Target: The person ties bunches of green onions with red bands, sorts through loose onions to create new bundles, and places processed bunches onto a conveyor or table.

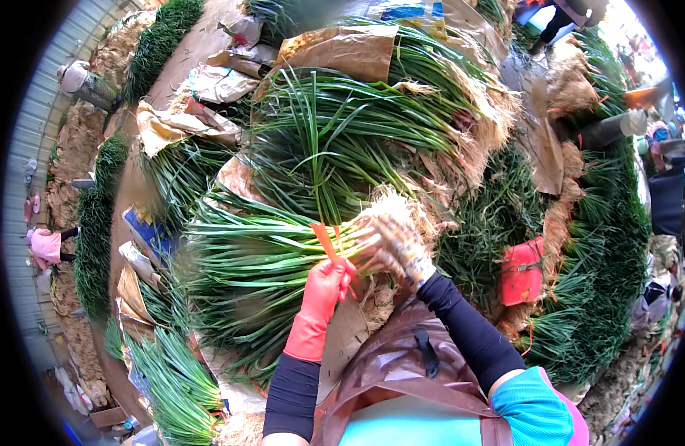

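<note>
A thick bunch of green onions (261, 241) lies across in front of me, leaves to the left and pale roots to the right. My left hand (328, 281), in a red rubber glove, is closed with an orange-red tie strip (325, 241) pinched in its fingers. The strip stands up against the stalks near their pale end; whether it goes all the way round is hidden. My right hand (403, 251), in a whitish patterned glove, grips the bunch by its stalks just below the roots (391, 207). Its fingertips are partly lost among them.
Beyond the bunch lies a big heap of loose green onions (357, 111), partly under brown paper (339, 53). A red container (521, 272) sits to the right beside scattered green leaves (491, 212). Tied bunches (183, 383) lie lower left. Long rows of onions and several people are farther off.
</note>
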